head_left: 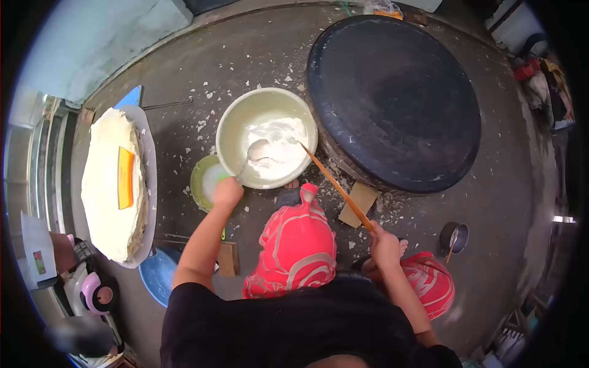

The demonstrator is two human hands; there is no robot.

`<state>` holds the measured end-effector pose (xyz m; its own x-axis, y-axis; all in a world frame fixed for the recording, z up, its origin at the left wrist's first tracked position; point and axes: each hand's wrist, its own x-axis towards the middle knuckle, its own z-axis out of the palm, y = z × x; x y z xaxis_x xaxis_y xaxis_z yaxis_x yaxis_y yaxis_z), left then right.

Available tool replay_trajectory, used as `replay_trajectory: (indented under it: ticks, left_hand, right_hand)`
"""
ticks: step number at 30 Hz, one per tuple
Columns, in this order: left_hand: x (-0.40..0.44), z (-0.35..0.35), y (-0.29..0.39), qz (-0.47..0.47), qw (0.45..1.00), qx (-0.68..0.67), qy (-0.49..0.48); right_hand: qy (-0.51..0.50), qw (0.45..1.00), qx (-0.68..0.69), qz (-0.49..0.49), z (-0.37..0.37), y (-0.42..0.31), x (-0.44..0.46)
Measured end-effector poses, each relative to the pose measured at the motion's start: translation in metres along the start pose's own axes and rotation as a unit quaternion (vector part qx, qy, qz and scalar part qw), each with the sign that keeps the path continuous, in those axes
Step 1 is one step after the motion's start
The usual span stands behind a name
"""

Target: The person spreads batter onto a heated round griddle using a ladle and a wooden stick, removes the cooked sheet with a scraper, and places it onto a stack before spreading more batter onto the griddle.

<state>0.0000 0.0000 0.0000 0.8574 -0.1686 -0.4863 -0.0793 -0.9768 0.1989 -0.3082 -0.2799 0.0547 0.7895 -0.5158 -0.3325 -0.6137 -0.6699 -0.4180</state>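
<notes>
Aslant — stick [339, 190], tip over basin [238, 119].

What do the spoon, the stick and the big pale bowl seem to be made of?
The spoon looks like smooth metal, from its grey sheen. The stick in the right hand is probably smooth wood, given its orange-brown colour. The bowl seems to be plastic with a soft gloss: even, pale colouring and rounded rim, though enamel is possible.

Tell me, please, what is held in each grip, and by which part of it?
The left grip holds a ladle by its handle. The right grip holds a wooden stick by the end nearer the body.
</notes>
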Motion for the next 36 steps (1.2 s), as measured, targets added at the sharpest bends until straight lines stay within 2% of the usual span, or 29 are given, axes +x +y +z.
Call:
replay_trajectory:
  ticks: [2, 4, 5, 6, 7, 8, 9, 10, 11, 12, 13, 15, 17, 19, 21, 23, 27, 29, 30, 32, 33, 35, 36]
  left_hand:
    - [0.009, 0.025, 0.017, 0.003, 0.999, 0.002, -0.032]
    - [0.014, 0.051, 0.033, 0.136, 0.991, 0.004, -0.010]
    - [0.015, 0.055, 0.040, 0.137, 0.990, 0.004, -0.010]
    - [0.013, 0.048, 0.054, 0.036, 0.982, -0.147, -0.109]
    - [0.010, 0.040, 0.063, -0.066, 0.932, -0.292, -0.205]
    - [0.006, 0.035, 0.066, -0.144, 0.887, -0.373, -0.232]
    - [0.009, 0.031, 0.061, -0.139, 0.888, -0.374, -0.229]
    - [0.009, 0.028, 0.048, -0.221, 0.759, -0.523, -0.319]
    - [0.009, 0.027, 0.039, -0.290, 0.589, -0.645, -0.391]
    - [-0.003, 0.018, 0.038, -0.283, 0.545, -0.674, -0.411]
    - [-0.011, 0.015, 0.033, -0.282, 0.545, -0.675, -0.410]
    - [-0.024, 0.008, 0.021, -0.258, 0.495, -0.720, -0.412]
    - [-0.038, -0.007, 0.011, -0.232, 0.500, -0.726, -0.411]
    - [-0.059, -0.029, 0.006, -0.164, 0.605, -0.691, -0.360]
    - [-0.081, -0.053, 0.002, -0.148, 0.626, -0.690, -0.332]
    - [-0.099, -0.073, -0.002, -0.094, 0.647, -0.698, -0.293]
    - [-0.127, -0.106, -0.001, -0.054, 0.643, -0.715, -0.269]
    - [-0.137, -0.116, -0.002, -0.034, 0.632, -0.728, -0.263]
    - [-0.140, -0.121, -0.002, -0.011, 0.623, -0.738, -0.261]
    - [-0.145, -0.131, 0.000, 0.032, 0.599, -0.755, -0.266]
    - [-0.146, -0.136, 0.002, 0.034, 0.599, -0.755, -0.265]
    - [-0.149, -0.144, 0.006, 0.063, 0.602, -0.755, -0.253]
    - [-0.149, -0.147, 0.009, 0.063, 0.606, -0.756, -0.241]
  right_hand:
    - [0.021, 1.000, 0.012, -0.005, -0.003, 0.001, 0.001]
    - [0.024, 1.000, 0.017, 0.002, 0.000, 0.000, -0.001]
    - [0.024, 0.999, 0.023, 0.007, 0.001, -0.001, -0.001]
    - [0.026, 0.999, 0.023, 0.006, 0.001, -0.002, -0.001]
    - [0.020, 0.999, 0.028, 0.013, 0.000, -0.003, 0.000]
    - [0.012, 0.999, 0.035, 0.020, -0.001, -0.004, -0.002]
    - [0.018, 0.999, 0.036, 0.017, 0.001, -0.003, 0.001]
    - [0.017, 0.999, 0.035, 0.020, 0.002, -0.001, -0.001]
    - [0.019, 0.999, 0.034, 0.021, 0.002, -0.001, -0.001]
    - [0.022, 0.999, 0.034, 0.019, 0.000, -0.003, 0.000]
    - [0.027, 0.999, 0.022, 0.013, -0.003, -0.006, -0.002]
    - [0.035, 0.999, 0.009, 0.005, -0.013, -0.014, -0.004]
    - [0.020, 0.999, -0.008, 0.047, -0.023, -0.026, -0.007]
    - [0.028, 0.999, 0.003, 0.031, -0.016, -0.017, -0.007]
    - [0.037, 0.999, 0.017, 0.017, -0.010, -0.010, -0.006]
    - [0.007, 0.992, 0.121, 0.038, -0.007, -0.005, -0.005]
    - [0.027, 0.992, 0.125, 0.014, 0.006, 0.003, -0.005]
    - [-0.012, 0.980, 0.191, 0.062, 0.006, 0.004, -0.006]
    - [-0.011, 0.980, 0.191, 0.061, 0.009, 0.009, -0.007]
    - [0.016, 0.959, 0.277, 0.063, 0.017, 0.018, -0.007]
    - [0.017, 0.959, 0.277, 0.062, 0.015, 0.017, -0.008]
    - [-0.014, 0.918, 0.389, 0.076, 0.006, 0.014, -0.011]
    - [-0.014, 0.918, 0.388, 0.076, 0.001, 0.012, -0.013]
